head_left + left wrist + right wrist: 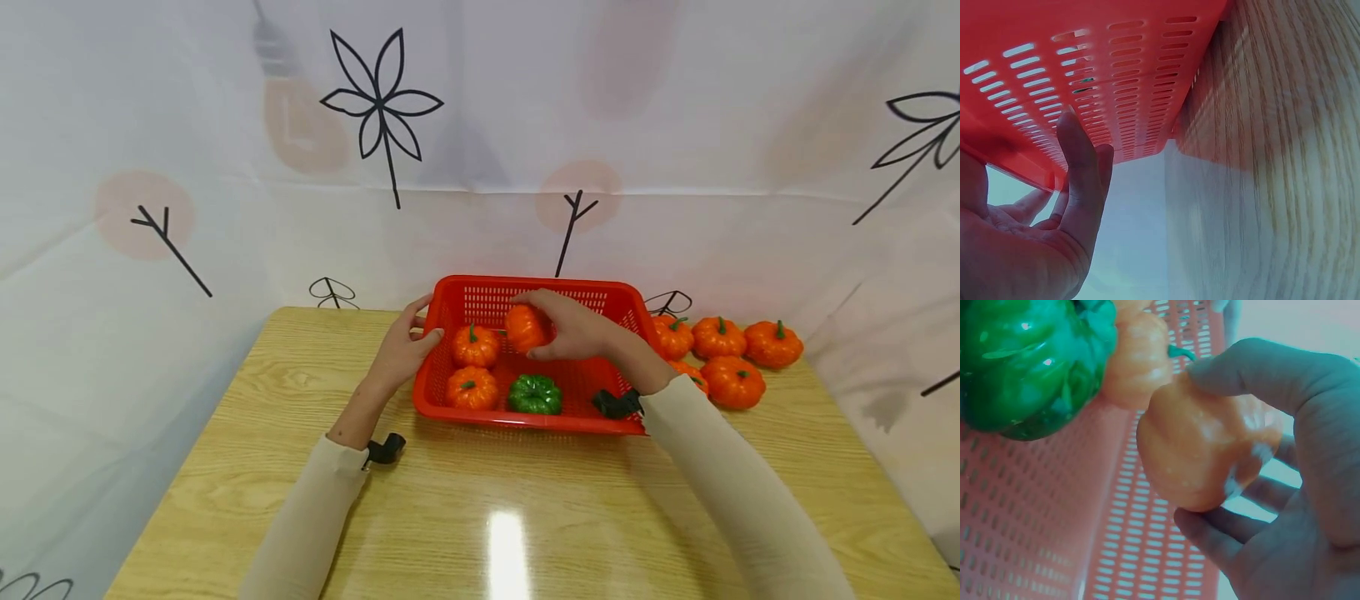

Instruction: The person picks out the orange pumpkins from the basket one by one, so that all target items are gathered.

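Inside the red plastic basket (525,422), my right hand (573,329) grips an orange toy pumpkin (525,327) above the basket floor. The right wrist view shows the thumb on top of this pumpkin (1204,447) near its green stem and fingers underneath. My left hand (401,354) holds the basket's left rim, with fingers against the slotted outer wall (1125,81) in the left wrist view. Two orange pumpkins, one behind (476,347) and one in front (472,388), stand along the basket's left side. A green pumpkin (535,394) sits at the front middle.
Several orange pumpkins (733,382) stand on the wooden table (420,525) right of the basket, some partly hidden by its rim and my right arm. A patterned white cloth (480,125) hangs behind the table. Each wrist carries a black camera mount (386,449).
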### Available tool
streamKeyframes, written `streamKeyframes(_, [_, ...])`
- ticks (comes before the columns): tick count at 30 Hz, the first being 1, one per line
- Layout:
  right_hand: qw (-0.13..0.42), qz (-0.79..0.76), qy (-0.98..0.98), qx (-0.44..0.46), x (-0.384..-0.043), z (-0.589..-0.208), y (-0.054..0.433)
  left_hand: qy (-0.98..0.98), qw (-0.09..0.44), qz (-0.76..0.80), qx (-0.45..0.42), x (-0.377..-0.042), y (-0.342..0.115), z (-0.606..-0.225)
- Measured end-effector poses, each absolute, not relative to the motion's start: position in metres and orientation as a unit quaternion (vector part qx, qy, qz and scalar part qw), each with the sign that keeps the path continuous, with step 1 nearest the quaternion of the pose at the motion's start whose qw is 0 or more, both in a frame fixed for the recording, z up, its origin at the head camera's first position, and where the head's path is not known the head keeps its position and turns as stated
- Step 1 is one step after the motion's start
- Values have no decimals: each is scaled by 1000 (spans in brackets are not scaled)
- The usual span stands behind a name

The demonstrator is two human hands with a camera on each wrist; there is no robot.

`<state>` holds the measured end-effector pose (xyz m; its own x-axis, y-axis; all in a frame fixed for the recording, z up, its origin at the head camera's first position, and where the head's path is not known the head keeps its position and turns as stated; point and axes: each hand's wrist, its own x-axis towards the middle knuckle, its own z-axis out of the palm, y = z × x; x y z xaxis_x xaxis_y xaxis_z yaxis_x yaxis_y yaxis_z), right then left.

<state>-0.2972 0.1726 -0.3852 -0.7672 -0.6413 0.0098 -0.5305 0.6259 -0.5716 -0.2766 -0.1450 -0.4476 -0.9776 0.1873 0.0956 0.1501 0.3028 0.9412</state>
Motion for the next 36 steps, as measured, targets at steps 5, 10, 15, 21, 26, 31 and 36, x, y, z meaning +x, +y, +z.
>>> streamKeyframes(5, [95, -307, 890, -324, -287, -374, 177, 809, 17, 579, 101, -276, -145, -447])
streamKeyframes(10, [81, -323, 890, -310, -277, -365, 184, 810, 19, 578, 100, -275, -144, -446])
streamKeyframes(15, [63, -331, 891, -304, -264, -360, 194, 811, 18, 576, 98, -275, -144, -445])
streamKeyframes(21, [27, -345, 895, -283, -247, -361, 207, 812, 16, 575, 100, -275, -144, -444])
streamKeyframes(26, [-11, -356, 893, -274, -233, -363, 216, 811, 15, 577, 99, -273, -144, -444])
streamKeyframes(31, [-17, -382, 886, -263, -220, -366, 227, 814, 15, 573, 96, -273, -144, -443])
streamKeyframes(36, [-31, -421, 875, -238, -208, -371, 238, 816, 17, 570, 94, -273, -143, -443])
